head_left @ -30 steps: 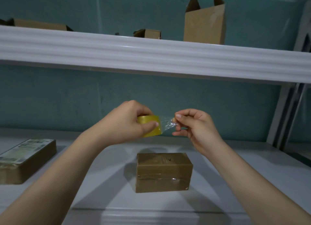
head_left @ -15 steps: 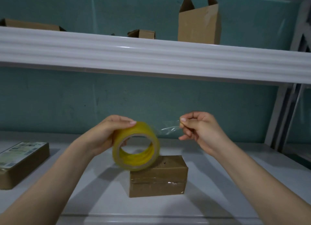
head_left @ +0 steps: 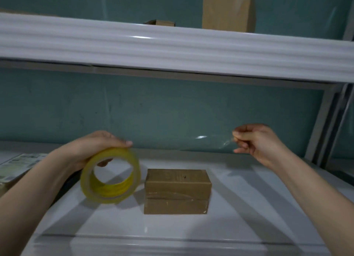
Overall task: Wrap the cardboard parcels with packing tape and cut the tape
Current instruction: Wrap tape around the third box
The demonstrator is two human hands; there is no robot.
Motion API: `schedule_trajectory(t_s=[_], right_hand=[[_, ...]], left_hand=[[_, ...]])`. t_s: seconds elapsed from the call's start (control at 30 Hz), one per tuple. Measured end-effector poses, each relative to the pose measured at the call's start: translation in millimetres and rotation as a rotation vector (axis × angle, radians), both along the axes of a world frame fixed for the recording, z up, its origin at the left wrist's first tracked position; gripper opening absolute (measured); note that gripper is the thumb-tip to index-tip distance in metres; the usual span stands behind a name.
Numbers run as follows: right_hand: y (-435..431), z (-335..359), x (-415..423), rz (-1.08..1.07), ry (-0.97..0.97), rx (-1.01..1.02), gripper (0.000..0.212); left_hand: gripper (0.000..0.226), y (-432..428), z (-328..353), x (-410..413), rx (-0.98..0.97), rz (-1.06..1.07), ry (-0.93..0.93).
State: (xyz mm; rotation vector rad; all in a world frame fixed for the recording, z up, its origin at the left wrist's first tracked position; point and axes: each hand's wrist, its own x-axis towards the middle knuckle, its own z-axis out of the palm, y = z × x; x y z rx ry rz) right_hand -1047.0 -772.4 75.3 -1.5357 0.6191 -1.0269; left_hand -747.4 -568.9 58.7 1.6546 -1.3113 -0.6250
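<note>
Yellow, the one tape roll (head_left: 107, 197) is gripped by the left hand (head_left: 90, 150); right hand (head_left: 254, 140) fingers pinch its clear strip (head_left: 201, 141). Two parcels lie on the worktop (head_left: 249, 208): central parcel (head_left: 177, 190) below the strip, labelled parcel (head_left: 17, 165) far left.

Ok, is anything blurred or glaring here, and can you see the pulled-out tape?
Head view: the tape strip is nearly invisible, marked by a small glint; the roll and left hand are motion-blurred; the upper shelf bows and carries a bright streak.

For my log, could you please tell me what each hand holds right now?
Left hand: grips the yellow tape roll.
Right hand: pinches the free end of the clear tape strip.
</note>
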Motion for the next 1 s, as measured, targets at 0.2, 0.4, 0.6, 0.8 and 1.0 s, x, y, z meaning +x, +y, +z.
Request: schedule_trajectory(t_s=[0.2,0.4,0.6,0.8,1.0], right_hand=[[-5,-47,-10,0.057,0.191,0.106,0.017],[-7,-65,-11,0.031,0.281,0.15,0.016],[3,-77,-9,0.021,0.421,0.158,0.017],[34,-104,22,-0.065,0.738,-0.215,0.019],[34,-103,23,0.05,0.784,-0.116,0.016]], left_hand=[[0.053,-5,0,12,0.149,0.017,-0.289],[0.046,-21,-6,11,0.271,0.083,-0.504],[0.05,-32,-21,-3,0.374,0.154,-0.733],[0.043,-45,-34,-39,0.426,0.264,-1.124],[0.04,-49,-29,-28,0.474,0.111,-0.923]])
